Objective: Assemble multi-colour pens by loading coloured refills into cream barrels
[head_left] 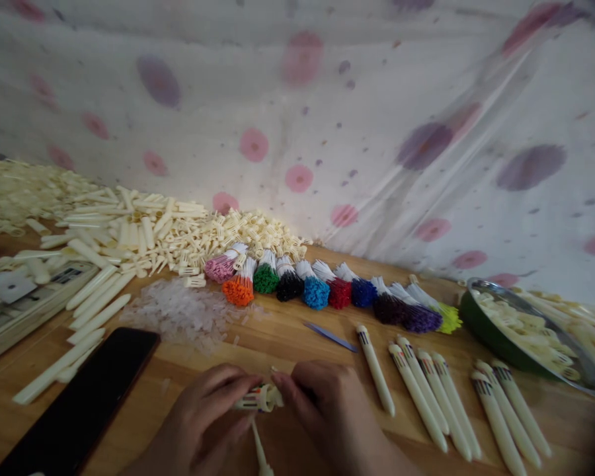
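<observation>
My left hand (205, 413) and my right hand (327, 410) meet low in the middle of the wooden table (287, 337). Both pinch a short cream pen part with coloured marks (258, 398) between their fingertips. A thin cream piece (259, 449) lies just below it on the table. Bundles of coloured pen refills (327, 291) lie in a row beyond the hands: pink, orange, green, black, blue, red, purple, yellow-green. Several assembled cream pens (426, 396) lie to the right of my right hand.
A dark phone (86, 396) lies at the left front. Piles of cream pen barrels and clips (143, 231) fill the back left, with clear small bits (183, 311) in front. A green bowl (490, 337) of cream parts stands at right. A blue stick (330, 336) lies mid-table. Dotted cloth hangs behind.
</observation>
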`<state>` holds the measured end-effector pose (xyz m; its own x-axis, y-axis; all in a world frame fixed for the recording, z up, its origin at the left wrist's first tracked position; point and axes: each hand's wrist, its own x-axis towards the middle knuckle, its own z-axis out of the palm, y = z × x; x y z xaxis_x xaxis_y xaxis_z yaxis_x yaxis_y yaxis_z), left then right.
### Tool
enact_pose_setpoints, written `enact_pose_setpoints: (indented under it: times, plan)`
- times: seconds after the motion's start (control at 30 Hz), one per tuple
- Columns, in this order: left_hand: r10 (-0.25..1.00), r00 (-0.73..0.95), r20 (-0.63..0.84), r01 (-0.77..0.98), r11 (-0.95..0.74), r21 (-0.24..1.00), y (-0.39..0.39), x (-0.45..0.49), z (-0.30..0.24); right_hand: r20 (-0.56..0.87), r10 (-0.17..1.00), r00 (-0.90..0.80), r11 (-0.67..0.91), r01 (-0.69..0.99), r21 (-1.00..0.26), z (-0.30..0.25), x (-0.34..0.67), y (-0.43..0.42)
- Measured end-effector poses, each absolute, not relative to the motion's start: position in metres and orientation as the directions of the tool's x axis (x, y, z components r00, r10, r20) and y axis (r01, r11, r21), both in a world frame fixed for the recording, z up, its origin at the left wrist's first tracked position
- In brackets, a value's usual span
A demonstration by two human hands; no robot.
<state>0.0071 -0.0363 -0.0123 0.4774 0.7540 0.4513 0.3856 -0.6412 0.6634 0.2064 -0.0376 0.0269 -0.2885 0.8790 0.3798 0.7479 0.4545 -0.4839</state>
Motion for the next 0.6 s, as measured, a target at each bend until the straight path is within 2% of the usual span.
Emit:
enact_pose_setpoints:
  times: [0.2, 0.6]
  plan:
    - [0.79, 0.469, 0.394, 0.308, -0.564, 0.766, -0.035, 0.008, -0.009, 0.359, 0.875, -0.325, 0.478, 0.706, -0.523, 0.03, 0.208, -0.036]
    - [0.776, 0.51, 0.371, 0.317, -0.57, 0.758, -0.031, 0.009, -0.015, 0.289, 0.794, -0.535, 0.601, 0.618, -0.507, 0.048, 0.224, -0.029]
